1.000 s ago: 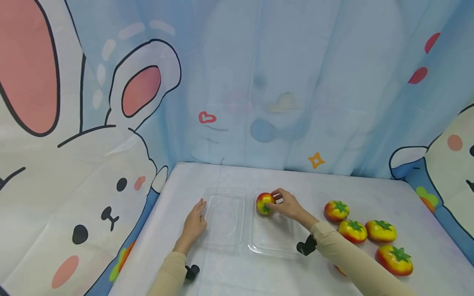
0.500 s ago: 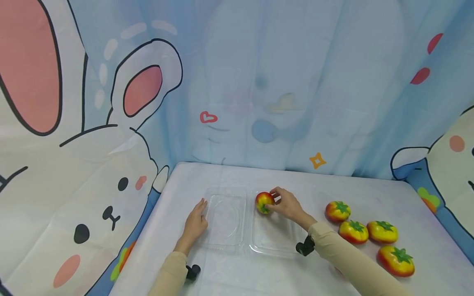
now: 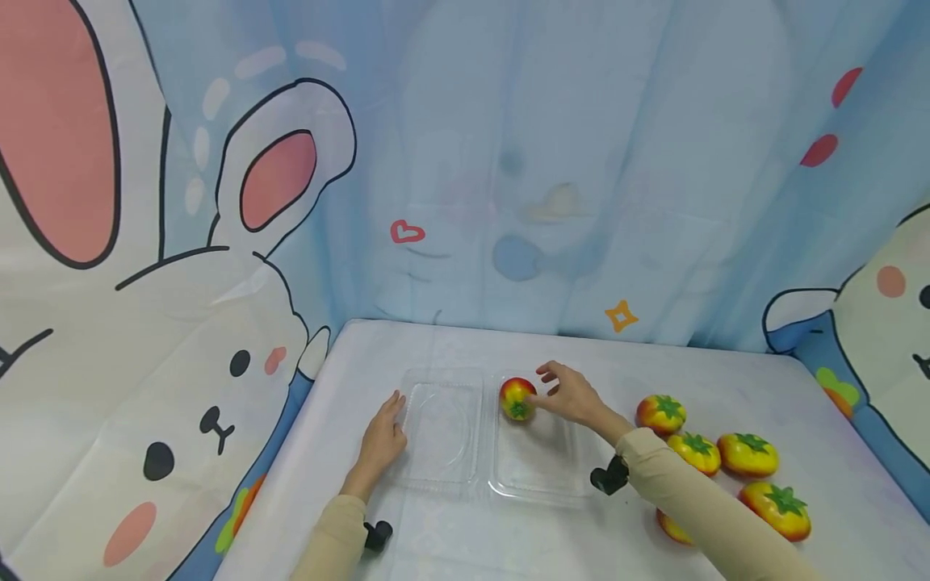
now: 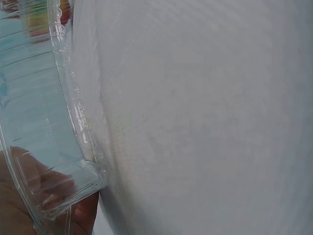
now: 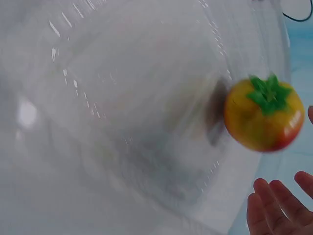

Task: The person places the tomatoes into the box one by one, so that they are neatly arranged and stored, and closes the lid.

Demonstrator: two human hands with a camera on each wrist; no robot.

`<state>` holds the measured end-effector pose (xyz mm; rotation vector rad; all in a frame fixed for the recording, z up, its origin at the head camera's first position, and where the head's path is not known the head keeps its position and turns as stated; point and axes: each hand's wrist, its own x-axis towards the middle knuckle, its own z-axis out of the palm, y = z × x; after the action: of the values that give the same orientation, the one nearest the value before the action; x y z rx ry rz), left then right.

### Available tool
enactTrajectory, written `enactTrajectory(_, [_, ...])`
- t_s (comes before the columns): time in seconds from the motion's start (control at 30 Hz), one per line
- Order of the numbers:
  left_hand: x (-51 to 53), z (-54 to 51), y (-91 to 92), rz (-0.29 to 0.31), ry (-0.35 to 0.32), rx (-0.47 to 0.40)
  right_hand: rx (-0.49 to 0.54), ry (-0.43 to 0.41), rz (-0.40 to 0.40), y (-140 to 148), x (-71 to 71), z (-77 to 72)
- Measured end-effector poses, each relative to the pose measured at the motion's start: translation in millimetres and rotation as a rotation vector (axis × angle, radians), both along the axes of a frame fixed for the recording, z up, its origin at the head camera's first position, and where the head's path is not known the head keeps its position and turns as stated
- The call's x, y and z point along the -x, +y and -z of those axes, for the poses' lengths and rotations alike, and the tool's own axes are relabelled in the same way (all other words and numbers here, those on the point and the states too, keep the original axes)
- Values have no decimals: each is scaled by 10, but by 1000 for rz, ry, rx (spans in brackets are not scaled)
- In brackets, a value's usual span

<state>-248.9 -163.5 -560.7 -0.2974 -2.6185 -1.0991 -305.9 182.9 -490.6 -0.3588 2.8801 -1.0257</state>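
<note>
A clear plastic clamshell box lies spread out on the table, its lid half (image 3: 439, 432) on the left and its tray half (image 3: 541, 480) on the right. One red-and-yellow toy persimmon (image 3: 517, 399) with a green leaf top sits in the tray's back left corner. Beside it my right hand (image 3: 574, 397) is spread, fingers apart from the fruit; the right wrist view shows a gap between the persimmon (image 5: 264, 115) and the fingers (image 5: 279, 205). With fairly straight fingers, my left hand (image 3: 381, 440) touches the lid's left edge. Through clear plastic (image 4: 39, 98), the left wrist view shows part of that hand (image 4: 44, 186).
Several more toy persimmons stand at the right of the table, among them one at the back (image 3: 661, 415) and one nearer the front (image 3: 777, 510). Another (image 3: 674, 528) is partly hidden by the right sleeve. A printed curtain (image 3: 545, 161) hangs behind the table.
My right hand has let go of the persimmon and drawn slightly back to the right, its fingers spreading. The persimmon stays in the tray's corner. My left hand keeps its place.
</note>
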Motion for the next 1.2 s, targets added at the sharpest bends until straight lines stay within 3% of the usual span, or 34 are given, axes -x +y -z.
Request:
enactTrajectory(0.27, [7,8,-5,1,19,9,-19,118,4,502,96,-277])
enactTrajectory(0.4, [9,4,-2,-2,15,9,-94,109,35,877,107,-346])
enactTrajectory(0.57, [13,0,4,-1,19,8,-184,31,80,1348,79,-300])
enactTrajectory(0.77, [8,8,5,0,23,7,-189,-171,119,1745,38,-192])
enactTrajectory(1.2, [6,10,2,-4,12,2,-70,-375,156,1845,-5,-52])
